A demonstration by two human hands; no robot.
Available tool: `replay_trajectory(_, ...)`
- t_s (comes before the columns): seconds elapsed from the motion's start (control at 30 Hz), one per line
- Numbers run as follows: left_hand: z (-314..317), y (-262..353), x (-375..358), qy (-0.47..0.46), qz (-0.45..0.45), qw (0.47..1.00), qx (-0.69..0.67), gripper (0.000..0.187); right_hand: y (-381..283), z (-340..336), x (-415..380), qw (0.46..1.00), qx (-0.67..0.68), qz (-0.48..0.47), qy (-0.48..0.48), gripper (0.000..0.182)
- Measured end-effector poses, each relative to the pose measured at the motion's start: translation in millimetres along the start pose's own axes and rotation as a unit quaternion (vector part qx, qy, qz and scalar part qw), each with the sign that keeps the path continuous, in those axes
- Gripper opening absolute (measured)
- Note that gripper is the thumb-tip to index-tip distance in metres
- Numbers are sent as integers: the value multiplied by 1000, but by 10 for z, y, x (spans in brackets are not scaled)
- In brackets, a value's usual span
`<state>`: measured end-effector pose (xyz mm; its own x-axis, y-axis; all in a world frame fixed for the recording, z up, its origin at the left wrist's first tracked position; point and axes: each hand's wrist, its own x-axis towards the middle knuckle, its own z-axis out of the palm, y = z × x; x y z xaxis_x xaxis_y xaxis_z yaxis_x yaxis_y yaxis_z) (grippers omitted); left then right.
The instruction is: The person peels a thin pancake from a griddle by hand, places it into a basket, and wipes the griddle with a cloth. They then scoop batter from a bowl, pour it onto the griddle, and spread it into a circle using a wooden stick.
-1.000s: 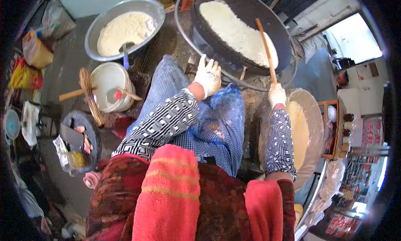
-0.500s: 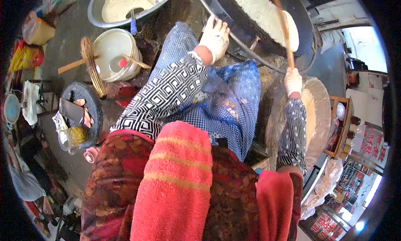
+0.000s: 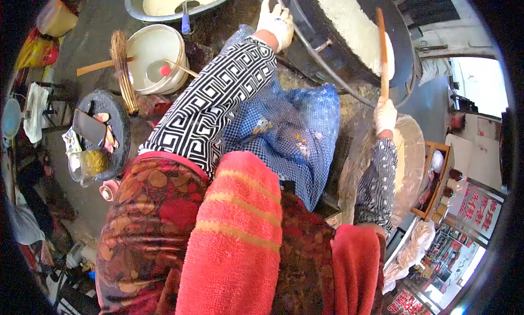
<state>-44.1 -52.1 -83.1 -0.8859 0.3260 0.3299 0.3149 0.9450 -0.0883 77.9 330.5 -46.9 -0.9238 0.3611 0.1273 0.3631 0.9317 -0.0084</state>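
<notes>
My left hand (image 3: pixel 277 25), in a white glove, rests by the metal rim of a large dark round pan (image 3: pixel 305 34), thumb and fingers apart, with nothing seen in it. My right hand (image 3: pixel 385 116), also gloved, is wrapped round the lower end of a long wooden stick (image 3: pixel 383 58). The stick's upper part lies over the pan's right part, along the edge of a pale, flat layer of batter or dough (image 3: pixel 349 20). A blue checked cloth (image 3: pixel 305 124) covers my lap below the pan.
A basin of pale flour (image 3: pixel 174 1) stands at the top left, above a white bucket (image 3: pixel 155 58) with a brush (image 3: pixel 121 69) across its side. A round stool (image 3: pixel 123 124) holds a phone and a jug. Right of my lap sits a plastic-lined container (image 3: pixel 412 167).
My left hand has shifted slightly up and left at the rim. My right hand and the stick sit a little lower in view. The whole view has tilted slightly.
</notes>
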Motion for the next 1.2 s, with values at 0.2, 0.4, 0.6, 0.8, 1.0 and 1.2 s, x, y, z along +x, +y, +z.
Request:
replay_trajectory(0.2,-393,735,-320,16,105,979,-172,26,66,166,151,1000,-18,23,7,39)
replay_trajectory(0.4,-254,741,-526,18,111,989,-93,41,-89,282,-36,997,-17,-69,17,34)
replay_trajectory(0.6,-110,580,-417,56,113,988,-86,39,-159,-53,55,999,25,28,17,40)
replay_trajectory(0.8,14,392,-323,74,100,990,-63,41,-43,-18,111,998,0,55,6,39)
replay_trajectory(1.0,-16,190,-208,-25,58,996,-56,46,-54,137,-166,1000,17,-6,9,39)
replay_trajectory(1.2,-141,-63,-69,21,21,999,-38,41,-244,-76,-81,999,36,21,7,39)
